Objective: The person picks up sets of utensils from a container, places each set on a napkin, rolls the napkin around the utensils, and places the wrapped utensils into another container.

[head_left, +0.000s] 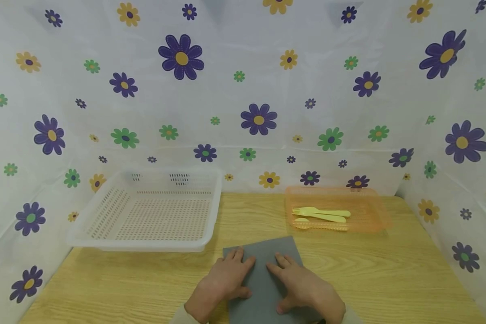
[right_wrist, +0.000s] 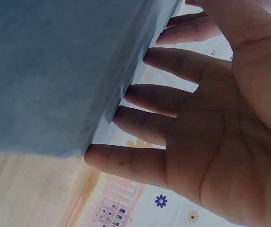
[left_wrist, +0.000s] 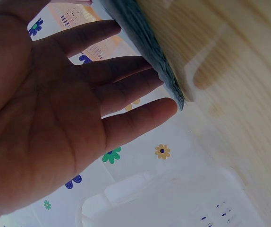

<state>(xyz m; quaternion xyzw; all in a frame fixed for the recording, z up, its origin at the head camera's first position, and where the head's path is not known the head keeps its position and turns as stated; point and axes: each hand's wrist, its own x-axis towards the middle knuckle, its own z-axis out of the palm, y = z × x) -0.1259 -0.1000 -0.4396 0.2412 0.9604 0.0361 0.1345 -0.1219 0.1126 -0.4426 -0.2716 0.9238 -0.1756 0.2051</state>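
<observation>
A flat grey rectangle, a folded cloth by its look [head_left: 263, 252], lies on the table at the front centre. Its layered edge [left_wrist: 142, 42] shows in the left wrist view; whether it is fabric or soft paper I cannot tell. My left hand [head_left: 227, 275] rests on its left half, fingers straight and spread. On the right half rests my right hand [head_left: 301, 282], also with straight, spread fingers. In the right wrist view the fingertips [right_wrist: 97, 153] touch the cloth's surface. Neither hand grips anything.
A white perforated plastic basket [head_left: 204, 245] stands at the back left of the wooden table [head_left: 389, 274]. An orange basket [head_left: 372, 218] at the back right holds several pieces of yellow cutlery [head_left: 326, 212], a fork and a spoon among them. Flowered sheets [head_left: 227, 99] enclose the table.
</observation>
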